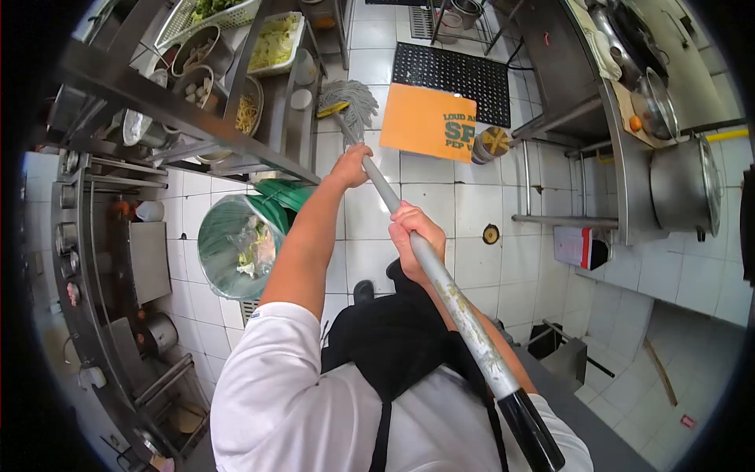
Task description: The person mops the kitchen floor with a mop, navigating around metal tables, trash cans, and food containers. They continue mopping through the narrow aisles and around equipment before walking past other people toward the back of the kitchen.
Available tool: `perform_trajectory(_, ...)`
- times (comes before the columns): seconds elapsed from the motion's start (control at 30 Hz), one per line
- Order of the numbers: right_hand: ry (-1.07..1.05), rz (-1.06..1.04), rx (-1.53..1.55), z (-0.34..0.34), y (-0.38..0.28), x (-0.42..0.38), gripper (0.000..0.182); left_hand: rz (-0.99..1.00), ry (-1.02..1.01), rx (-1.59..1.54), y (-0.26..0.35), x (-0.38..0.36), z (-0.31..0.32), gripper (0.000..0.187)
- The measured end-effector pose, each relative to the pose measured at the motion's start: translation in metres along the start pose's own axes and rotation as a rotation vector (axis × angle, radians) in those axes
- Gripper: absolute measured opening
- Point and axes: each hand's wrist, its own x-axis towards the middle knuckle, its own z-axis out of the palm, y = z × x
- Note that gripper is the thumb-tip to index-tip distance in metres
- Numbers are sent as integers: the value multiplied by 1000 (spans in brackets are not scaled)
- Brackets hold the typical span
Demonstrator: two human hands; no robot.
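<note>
A string mop slants across the view, its grey strands [355, 102] spread on the white tiled floor beside the left shelving. My left hand [351, 167] is wrapped round the lower part of the grey mop handle [464, 311], close to the yellow clamp [333, 109]. Higher up, my right hand [417, 230] grips the same handle with its fingers closed. The black end of the handle [532, 429] comes back past my right side. An orange sheet with printed letters [417, 118] lies just right of the mop head, partly over a black rubber mat [452, 67].
A lined bin [211, 250] holding scraps stands left of my legs. Metal shelving [271, 149] with food containers borders the left. On the right are a steel table [617, 185], a large pot [683, 189] and a round tub [491, 144]. A floor drain [491, 234] lies ahead right.
</note>
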Motion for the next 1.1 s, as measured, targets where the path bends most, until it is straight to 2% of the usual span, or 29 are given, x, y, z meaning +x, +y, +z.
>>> perform_trajectory(0.03, 4, 12, 30, -5, 4, 11, 16, 9, 43, 31, 0, 7, 0, 47)
perform_trajectory(0.07, 2, 26, 60, -11, 8, 22, 16, -25, 64, -13, 1, 14, 1, 46)
perform_trajectory(0.13, -1, 63, 83, -20, -14, 60, 17, -93, 108, -103, 44, 32, -25, 44)
perform_trajectory(0.23, -71, 101, 24, -39, -42, 113, 18, -282, 8, -180, 66, 67, -38, 41)
perform_trajectory(0.27, -83, 65, 17, -44, -45, 128, 18, -250, 109, -240, 69, 75, -35, 46)
perform_trajectory(0.37, -114, -118, 93, -52, -42, 164, 13, -257, 33, -339, 81, 97, -46, 42)
perform_trajectory(0.5, 49, -118, 192, -47, -18, 196, 14, -63, 145, -349, 51, 136, -30, 29)
perform_trajectory(0.53, 31, -149, 210, -46, -6, 209, 15, -60, 156, -360, 41, 149, -26, 25)
perform_trajectory(0.63, 40, -138, 235, -38, 29, 242, 15, 22, 216, -288, 0, 196, -19, 27)
perform_trajectory(0.77, 68, -92, 191, -25, 59, 295, 17, 87, 188, -260, -40, 259, -29, 29)
perform_trajectory(0.83, 112, -72, 181, -25, 47, 341, 17, 44, 169, -303, -21, 288, -56, 30)
perform_trajectory(0.87, 120, -68, 187, -29, 31, 366, 17, 78, 255, -388, -15, 301, -53, 31)
perform_trajectory(0.97, 59, -113, 164, -43, -10, 424, 18, 112, 170, -534, 14, 322, -68, 31)
perform_trajectory(1.03, 38, -122, 141, -39, -10, 442, 21, 142, 71, -585, 20, 333, -71, 31)
perform_trajectory(1.1, 61, -99, 121, -27, -5, 457, 25, 232, 166, -571, 15, 352, -66, 30)
